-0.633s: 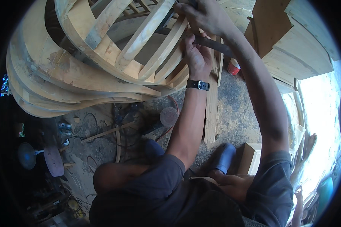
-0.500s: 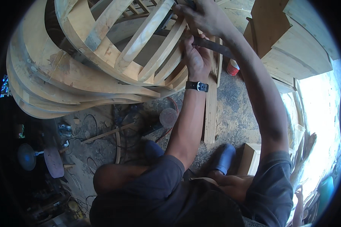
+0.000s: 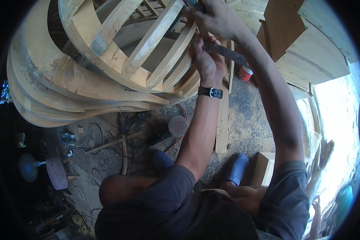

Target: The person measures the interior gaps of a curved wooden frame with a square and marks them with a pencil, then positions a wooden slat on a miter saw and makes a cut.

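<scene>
Dark flat tool (image 3: 228, 54) — in left hand (image 3: 209, 66)

I'm seeing daylight blowing out the right edge into white glare, while the left side is sinking into deep shadow; fisheye distortion is bending the curved pale wooden frame (image 3: 88, 80) near the black rim.

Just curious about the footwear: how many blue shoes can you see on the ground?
2: one blue shoe right of the left forearm, another left of it, partly hidden.
</scene>
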